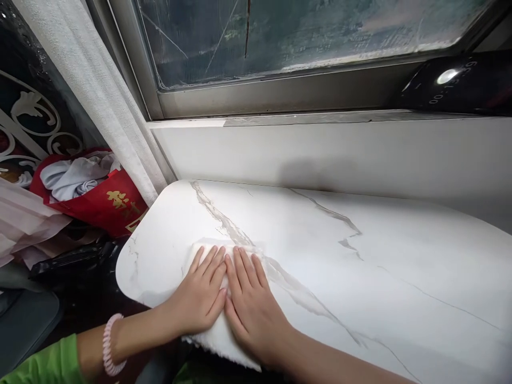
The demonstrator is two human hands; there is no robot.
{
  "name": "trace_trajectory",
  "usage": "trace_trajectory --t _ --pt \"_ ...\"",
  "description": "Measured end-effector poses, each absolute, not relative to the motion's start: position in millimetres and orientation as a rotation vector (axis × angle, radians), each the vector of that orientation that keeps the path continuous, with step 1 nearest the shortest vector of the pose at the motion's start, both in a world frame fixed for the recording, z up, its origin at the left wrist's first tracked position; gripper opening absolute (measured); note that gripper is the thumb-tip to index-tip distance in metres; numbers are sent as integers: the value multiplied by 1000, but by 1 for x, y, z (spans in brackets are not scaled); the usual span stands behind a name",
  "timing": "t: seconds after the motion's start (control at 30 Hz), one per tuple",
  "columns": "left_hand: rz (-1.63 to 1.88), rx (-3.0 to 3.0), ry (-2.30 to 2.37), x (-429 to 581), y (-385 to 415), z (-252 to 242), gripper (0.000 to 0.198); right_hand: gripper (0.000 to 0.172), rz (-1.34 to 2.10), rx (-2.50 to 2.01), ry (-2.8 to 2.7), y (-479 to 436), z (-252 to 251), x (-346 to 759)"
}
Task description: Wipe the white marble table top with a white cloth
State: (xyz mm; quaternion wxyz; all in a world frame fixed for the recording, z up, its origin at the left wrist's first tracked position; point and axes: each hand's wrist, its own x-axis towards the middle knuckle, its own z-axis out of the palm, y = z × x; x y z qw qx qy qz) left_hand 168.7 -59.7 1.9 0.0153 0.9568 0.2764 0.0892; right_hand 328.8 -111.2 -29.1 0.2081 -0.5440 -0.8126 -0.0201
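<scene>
Side by side, my two hands press flat on a white cloth (223,330) spread over the near edge of a white marble-patterned table (380,234). My left hand (200,298) lies with its fingers stretched out and slightly apart, a pink coiled band (107,344) around that wrist. Beside it, my right hand (254,304) rests palm down with fingers extended, the two thumbs close together. The cloth's frayed lower edge hangs over the table's front. Much of the cloth is covered by my hands.
Behind the table stand a white wall (248,149) and a metal-framed window (280,90). A dark device with lit digits (456,85) is at upper right. A red bag (116,197) holding pale fabric (80,173) sits left, below a white curtain (92,80).
</scene>
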Motion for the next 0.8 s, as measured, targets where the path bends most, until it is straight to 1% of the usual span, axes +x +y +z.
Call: trace_trajectory --t 0.1,0.17,0.27,0.37,0.53,0.67,0.8 --pt "299 2963 892 168 -40 0 50 64 -51 -1515 -2280 -91 -30 328" --pt "270 2969 888 170 -13 -1 49 63 -64 -1556 -2269 -67 -31 327" --pt "212 2973 805 175 44 0 48 61 -87 -1688 -2185 -19 -33 322" --pt "244 2962 795 179 109 1 49 62 -101 -1789 -2082 37 -33 316" --pt "288 2973 821 182 192 0 42 62 -72 -1851 -2016 118 -32 311" --pt "324 3004 830 186 225 -2 35 62 -58 -1871 -2015 153 -31 314" --pt "319 3016 864 188 231 -4 35 61 -55 -1857 -2028 161 -33 318"
